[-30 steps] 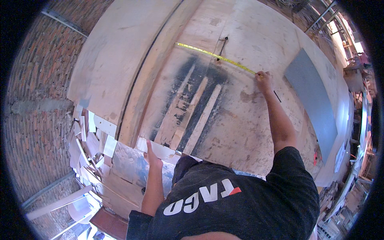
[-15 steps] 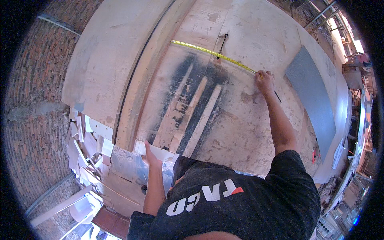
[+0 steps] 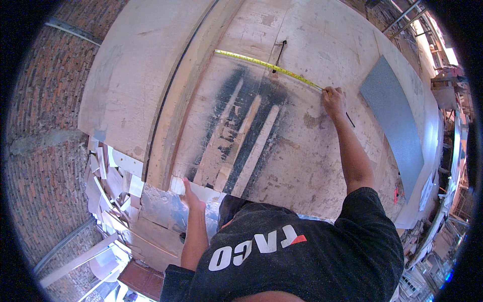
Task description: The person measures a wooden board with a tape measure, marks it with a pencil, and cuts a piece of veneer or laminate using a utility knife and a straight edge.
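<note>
Stretched across the wooden worktable [image 3: 297, 166] is a yellow measuring tape [image 3: 256, 60]. Its far-left end meets a long wooden strip [image 3: 188, 95] with a dark edge. My right hand [image 3: 334, 102] is closed around the tape's right end; the fingers cover what sits in the palm. Down at the table's near edge, my left hand [image 3: 192, 197] has its thumb on top, beside a small pale block [image 3: 177, 185], and its other fingers are mostly hidden. Between the hands lies a black-stained patch [image 3: 239, 113] with several pale bare stripes.
A grey sheet [image 3: 395, 116] lies on the right side. A thin black tool [image 3: 279, 56] rests by the tape, and a dark pencil-like stick [image 3: 350, 120] near my right wrist. Wood offcuts [image 3: 113, 181] are heaped at left, before a brick wall [image 3: 50, 90]. Something red [image 3: 396, 195] lies at lower right.
The hands and tape stay nearly where they were. The view has shifted very slightly.
</note>
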{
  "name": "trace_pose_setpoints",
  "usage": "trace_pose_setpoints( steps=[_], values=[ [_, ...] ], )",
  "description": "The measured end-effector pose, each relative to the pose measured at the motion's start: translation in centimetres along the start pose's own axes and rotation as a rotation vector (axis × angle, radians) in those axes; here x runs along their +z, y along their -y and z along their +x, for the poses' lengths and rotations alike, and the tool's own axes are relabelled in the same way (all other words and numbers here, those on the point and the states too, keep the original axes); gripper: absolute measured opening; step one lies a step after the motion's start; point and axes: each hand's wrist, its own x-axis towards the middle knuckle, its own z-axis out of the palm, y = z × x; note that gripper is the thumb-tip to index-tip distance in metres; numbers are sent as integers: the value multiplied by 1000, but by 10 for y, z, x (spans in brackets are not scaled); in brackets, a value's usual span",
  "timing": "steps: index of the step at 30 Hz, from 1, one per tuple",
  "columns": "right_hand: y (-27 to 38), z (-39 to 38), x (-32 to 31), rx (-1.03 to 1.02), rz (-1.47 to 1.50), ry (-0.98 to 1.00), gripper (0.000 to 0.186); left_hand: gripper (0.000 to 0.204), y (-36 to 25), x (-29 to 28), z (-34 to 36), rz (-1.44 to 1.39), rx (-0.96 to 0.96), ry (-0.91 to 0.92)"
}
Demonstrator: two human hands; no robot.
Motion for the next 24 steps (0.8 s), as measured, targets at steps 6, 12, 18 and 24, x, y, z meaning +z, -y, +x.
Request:
trace_pose_setpoints(
  steps=[6, 12, 18, 24],
  values=[
    [7, 1, -1, -61, 13, -15, 23, 123, 19, -37, 50, 34, -87, 86],
    [-1, 0, 6, -62, 11, -31, 23, 126, 3, -23, 28, 146, -64, 131],
    [7, -1, 0, -79, -1, 5, 22, 95, -25, -41, 15, 379, -124, 253],
    [-13, -28, 8, -20, 116, -27, 19, 75, -101, -103, 28, 1135, -253, 474]
  ],
)
